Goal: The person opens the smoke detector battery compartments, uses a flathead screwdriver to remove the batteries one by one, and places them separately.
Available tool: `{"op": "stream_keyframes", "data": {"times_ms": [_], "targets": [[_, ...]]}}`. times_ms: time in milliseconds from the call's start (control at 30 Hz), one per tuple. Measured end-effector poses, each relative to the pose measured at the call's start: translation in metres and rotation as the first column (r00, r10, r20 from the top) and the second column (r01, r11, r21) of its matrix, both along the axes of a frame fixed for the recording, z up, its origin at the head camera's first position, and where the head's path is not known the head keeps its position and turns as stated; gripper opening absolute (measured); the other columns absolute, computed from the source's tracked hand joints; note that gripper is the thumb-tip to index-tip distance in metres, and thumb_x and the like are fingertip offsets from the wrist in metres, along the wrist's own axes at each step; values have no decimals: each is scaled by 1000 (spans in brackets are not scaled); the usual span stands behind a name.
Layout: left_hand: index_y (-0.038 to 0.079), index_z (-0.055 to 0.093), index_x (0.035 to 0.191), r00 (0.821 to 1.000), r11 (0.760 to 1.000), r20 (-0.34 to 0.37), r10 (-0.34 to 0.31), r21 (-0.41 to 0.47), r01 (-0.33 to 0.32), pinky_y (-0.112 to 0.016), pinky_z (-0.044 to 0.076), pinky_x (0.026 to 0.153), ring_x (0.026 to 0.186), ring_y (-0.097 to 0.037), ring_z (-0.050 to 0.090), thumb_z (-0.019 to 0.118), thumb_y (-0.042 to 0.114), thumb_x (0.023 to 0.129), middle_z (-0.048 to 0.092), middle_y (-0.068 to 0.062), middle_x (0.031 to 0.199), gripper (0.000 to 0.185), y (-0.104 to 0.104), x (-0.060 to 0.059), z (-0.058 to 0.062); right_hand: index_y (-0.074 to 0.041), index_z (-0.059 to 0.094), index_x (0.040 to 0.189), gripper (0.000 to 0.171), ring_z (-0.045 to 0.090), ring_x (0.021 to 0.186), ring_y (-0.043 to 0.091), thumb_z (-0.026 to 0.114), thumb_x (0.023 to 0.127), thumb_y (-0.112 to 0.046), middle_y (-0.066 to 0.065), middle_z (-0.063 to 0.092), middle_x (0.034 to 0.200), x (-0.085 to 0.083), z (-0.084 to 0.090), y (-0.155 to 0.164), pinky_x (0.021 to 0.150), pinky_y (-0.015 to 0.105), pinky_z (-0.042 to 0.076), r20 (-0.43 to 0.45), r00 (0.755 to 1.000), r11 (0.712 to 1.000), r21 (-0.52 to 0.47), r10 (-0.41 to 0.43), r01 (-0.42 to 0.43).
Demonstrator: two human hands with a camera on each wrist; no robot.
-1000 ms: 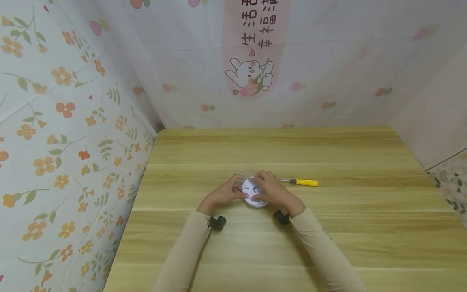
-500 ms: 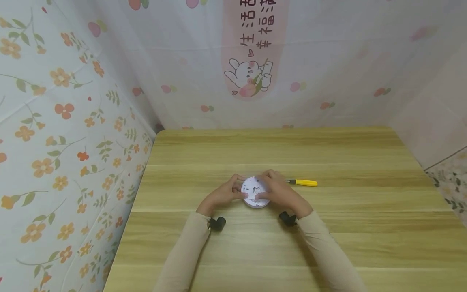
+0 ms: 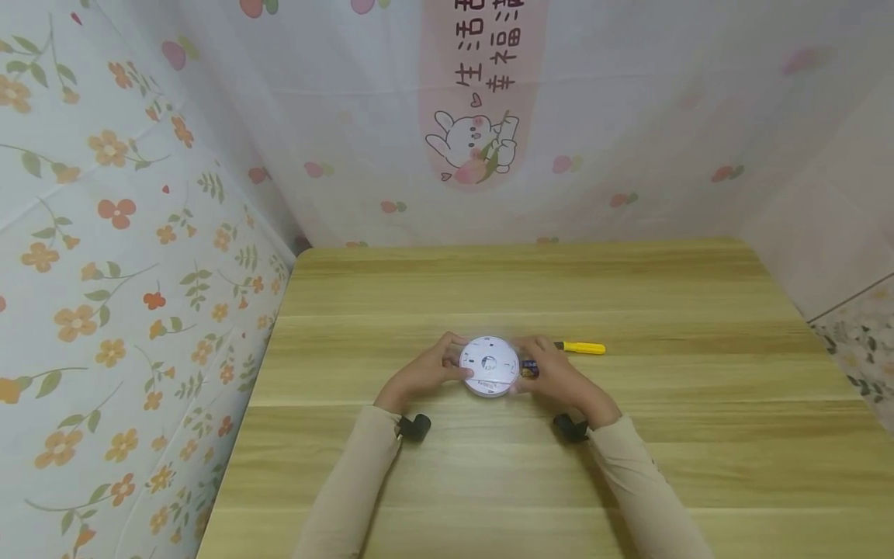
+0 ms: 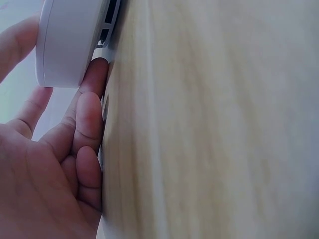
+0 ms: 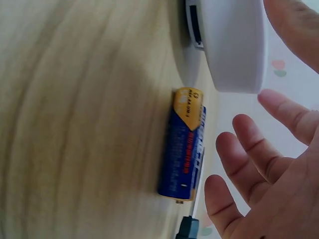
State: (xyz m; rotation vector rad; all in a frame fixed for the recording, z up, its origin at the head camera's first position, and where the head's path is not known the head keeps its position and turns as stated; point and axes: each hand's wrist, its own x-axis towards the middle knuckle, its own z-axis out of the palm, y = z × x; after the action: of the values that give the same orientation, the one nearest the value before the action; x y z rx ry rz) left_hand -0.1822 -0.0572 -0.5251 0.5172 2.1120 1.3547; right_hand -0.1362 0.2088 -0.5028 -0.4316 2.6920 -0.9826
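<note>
Left hand: the left hand (image 3: 426, 375) lies on the table at the left edge of the round white device, its fingers curled round the rim and gripping it; in the left wrist view a fingertip (image 4: 97, 74) presses under the casing where it meets the wood.
Left sleeve: a beige sleeve (image 3: 349, 489) covers the forearm, with a small black camera mount (image 3: 416, 426) at the wrist.
Device: the round white device (image 3: 490, 366) sits flat on the table, near the middle, between the two hands; its upper face shows a small central mark and faint printing, too small to read. From the left wrist view its side wall (image 4: 67, 42) is smooth and white, with dark slots along the edge that faces the table.
Battery: a blue and gold battery (image 5: 183, 144) lies on its side on the wood just beside the device's right edge, apart from the casing and not held.
Right hand: the right hand (image 3: 566, 380) rests just right of the device, released, with fingers (image 5: 251, 152) spread loosely above the battery and grasping nothing.
Screwdriver: a yellow-handled screwdriver (image 3: 585, 348) lies flat on the table behind the right hand, untouched.
Table: a light wooden table (image 3: 698, 435) carries everything.
Surround: flowered sheets (image 3: 105, 256) hang at the left and behind.
</note>
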Motion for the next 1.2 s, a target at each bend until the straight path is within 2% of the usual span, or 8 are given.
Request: {"op": "stream_keyframes", "data": {"times_ms": [133,400,633,900,1000,1100,1200], "targets": [[20,43,129,1000,1000,6,4,-1,-4,-36,43,94,106,-19,60,68,24,90,67,-12,119,46,0,0,0,-7,45,139,78,48,117,36,80,76,-35,18,47,126,1,-3,0,101,57,40,11,1000,1000,-9,5,-4],[21,44,127,1000,1000,26,8,11,-8,-43,40,101,111,-21,61,69,25,89,67,-10,120,45,0,0,-1,-5,45,139,75,49,122,38,79,77,-31,20,49,131,2,-7,-2,104,56,39,8,1000,998,-61,-4,5],[19,45,124,1000,1000,21,18,-3,-18,-43,40,100,110,-22,60,69,25,89,67,-11,119,43,1,1,2,-6,49,137,69,57,114,32,79,78,-26,16,54,133,2,-8,-3,99,51,46,-37,999,993,-115,14,-18],[16,46,120,999,1000,35,20,10,-21,-46,37,107,114,-25,60,68,24,90,67,-12,119,39,1,1,3,-5,53,133,64,59,113,30,79,78,-23,16,57,130,1,-8,-5,99,50,45,-32,999,993,-120,-15,11],[14,46,120,999,1000,28,14,9,-14,-47,37,107,115,-26,60,67,23,91,67,-14,119,37,1,0,4,-4,56,130,61,59,114,32,80,75,-21,16,59,128,1,-8,-6,103,49,37,-66,997,993,-116,-30,22],[15,47,121,1000,1000,19,16,-10,-16,-45,39,104,112,-25,61,65,21,92,67,-14,115,35,1,0,6,-4,59,126,59,59,114,33,80,73,-21,16,62,126,1,-9,-8,96,47,30,-116,992,995,-96,-48,36],[15,48,121,999,999,22,31,-24,-31,-39,43,94,101,-22,61,63,20,93,68,-12,107,32,1,0,9,-5,61,122,56,59,115,33,81,72,-21,14,64,125,1,-10,-9,91,42,26,-146,987,996,-74,-62,51]]}}
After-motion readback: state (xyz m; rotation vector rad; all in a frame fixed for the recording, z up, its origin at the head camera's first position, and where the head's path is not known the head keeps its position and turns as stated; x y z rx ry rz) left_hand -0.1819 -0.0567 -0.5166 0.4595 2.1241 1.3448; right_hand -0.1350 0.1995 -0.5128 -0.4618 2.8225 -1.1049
